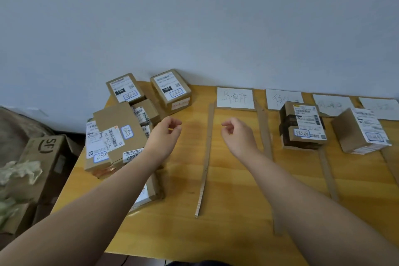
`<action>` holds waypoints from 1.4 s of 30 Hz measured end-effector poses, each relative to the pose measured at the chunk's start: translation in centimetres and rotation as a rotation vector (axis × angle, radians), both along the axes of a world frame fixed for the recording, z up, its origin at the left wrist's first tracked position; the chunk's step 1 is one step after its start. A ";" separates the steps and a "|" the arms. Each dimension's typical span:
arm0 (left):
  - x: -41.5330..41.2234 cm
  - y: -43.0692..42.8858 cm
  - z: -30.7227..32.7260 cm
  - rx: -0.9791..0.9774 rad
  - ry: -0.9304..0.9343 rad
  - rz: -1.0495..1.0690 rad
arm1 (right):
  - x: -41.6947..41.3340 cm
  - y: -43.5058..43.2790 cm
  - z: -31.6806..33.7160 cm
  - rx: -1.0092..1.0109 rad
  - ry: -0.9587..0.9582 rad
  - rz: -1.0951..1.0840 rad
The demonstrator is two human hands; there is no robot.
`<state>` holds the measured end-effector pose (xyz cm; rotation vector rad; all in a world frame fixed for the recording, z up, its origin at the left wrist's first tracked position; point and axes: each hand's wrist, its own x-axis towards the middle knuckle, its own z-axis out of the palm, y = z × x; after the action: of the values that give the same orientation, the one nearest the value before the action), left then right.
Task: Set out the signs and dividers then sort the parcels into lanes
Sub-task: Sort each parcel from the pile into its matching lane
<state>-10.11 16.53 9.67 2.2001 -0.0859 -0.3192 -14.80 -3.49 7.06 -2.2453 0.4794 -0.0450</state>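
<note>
Several brown parcels with white labels lie piled (116,136) at the left of the yellow wooden table (233,190); two more parcels (170,90) stand at the back near the wall. My left hand (166,136) hovers just right of the pile, fingers loosely curled, holding nothing. My right hand (237,134) hangs over the first lane, also loosely curled and empty. White signs (234,97) line the table's back edge. Cardboard strip dividers (206,157) run front to back. One stacked parcel (302,128) sits in the second lane and another parcel (360,134) in the third.
An open SF carton (43,157) with crumpled paper stands on the floor to the left of the table. A pale wall runs behind the table. Bare tabletop shows between the two dividers under my hands.
</note>
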 end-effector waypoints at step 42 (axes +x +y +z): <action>8.0 13.4 -4.0 -0.058 0.189 0.140 | 5.1 14.1 -0.5 0.790 -0.011 -0.304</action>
<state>-2.13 29.96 5.64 2.0948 0.1607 -0.4384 -9.73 10.58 6.52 -1.3901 0.6863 -0.0190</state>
